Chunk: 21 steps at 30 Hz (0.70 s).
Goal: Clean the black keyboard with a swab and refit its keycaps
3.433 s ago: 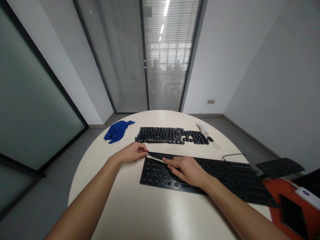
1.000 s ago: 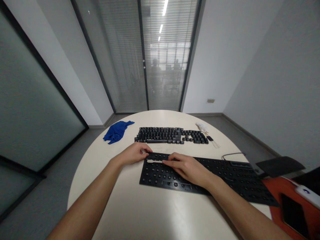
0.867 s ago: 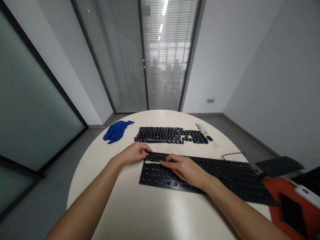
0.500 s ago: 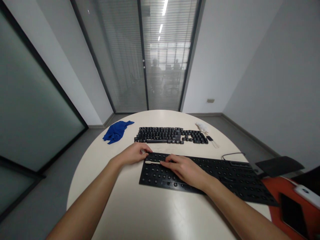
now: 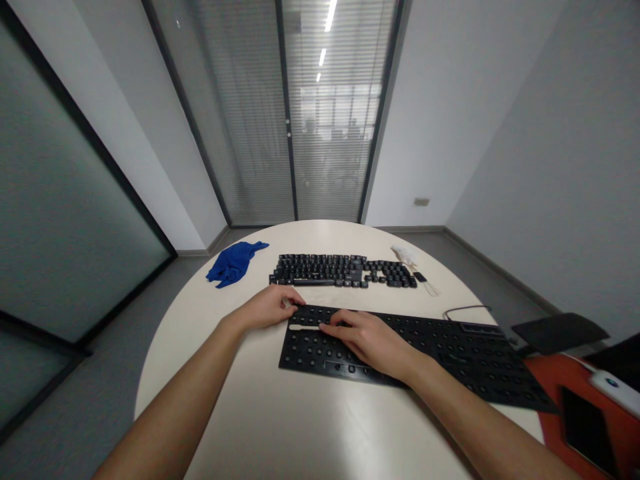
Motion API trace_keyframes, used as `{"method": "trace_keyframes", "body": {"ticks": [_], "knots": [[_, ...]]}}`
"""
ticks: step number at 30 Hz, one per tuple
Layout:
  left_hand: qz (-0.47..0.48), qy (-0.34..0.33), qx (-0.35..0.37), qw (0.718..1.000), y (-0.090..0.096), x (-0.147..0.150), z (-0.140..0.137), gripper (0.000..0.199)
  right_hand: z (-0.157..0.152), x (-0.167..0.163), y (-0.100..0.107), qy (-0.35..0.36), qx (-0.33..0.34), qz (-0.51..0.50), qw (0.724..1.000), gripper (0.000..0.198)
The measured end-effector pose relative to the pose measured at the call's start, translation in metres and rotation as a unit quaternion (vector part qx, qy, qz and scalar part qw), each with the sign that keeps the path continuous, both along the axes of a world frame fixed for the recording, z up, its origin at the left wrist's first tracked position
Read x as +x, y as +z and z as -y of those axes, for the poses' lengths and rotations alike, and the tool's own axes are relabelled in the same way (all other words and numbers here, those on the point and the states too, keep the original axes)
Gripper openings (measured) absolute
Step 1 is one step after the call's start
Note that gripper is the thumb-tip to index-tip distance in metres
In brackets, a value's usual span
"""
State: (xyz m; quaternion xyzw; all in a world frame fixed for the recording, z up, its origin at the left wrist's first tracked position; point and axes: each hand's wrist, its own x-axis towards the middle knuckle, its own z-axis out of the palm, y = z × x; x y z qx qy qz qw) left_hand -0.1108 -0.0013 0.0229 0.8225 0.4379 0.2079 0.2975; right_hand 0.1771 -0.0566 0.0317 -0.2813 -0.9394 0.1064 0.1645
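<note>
So — stick (image 5: 304, 327) (pale) in fingers (image 5: 337, 330)

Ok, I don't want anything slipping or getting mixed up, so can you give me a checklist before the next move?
1. Right hand holding the white stick: ok, it lies over the keyboard base.
2. Left hand by the base's far left corner: ok; how firmly it grips, cannot tell.
3. Base wholly on the table: not ok, its right end seems to reach past the edge.
4. Loose keycaps apart from the base: ok, they lie beyond it.
5. Blue cloth away from the base: ok, off to the left.
</note>
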Motion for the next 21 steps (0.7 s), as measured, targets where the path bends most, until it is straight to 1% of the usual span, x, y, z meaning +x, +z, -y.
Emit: {"method": "trace_keyframes", "body": {"ticks": [5,9,15,21], "knots": [[0.001,-0.001,-0.002,1.000,-0.0019,-0.0003,-0.0007,0.029,-0.0010,0.0028,0.0017,0.022,0.000,-0.014,1.000,0.039],[0.001,-0.001,0.001,1.000,-0.0021,0.0000,-0.0008,0.029,-0.0016,0.0047,0.0032,0.040,-0.011,-0.001,0.999,0.039],[0.002,-0.003,-0.007,1.000,-0.0008,-0.0001,0.0001,0.028,-0.0006,0.0046,0.0042,0.029,-0.026,-0.018,0.999,0.041],[0.001,-0.002,-0.001,1.000,-0.0006,-0.0004,0.0001,0.027,-0.0009,0.0037,0.0035,0.027,-0.017,-0.011,0.999,0.040]]}}
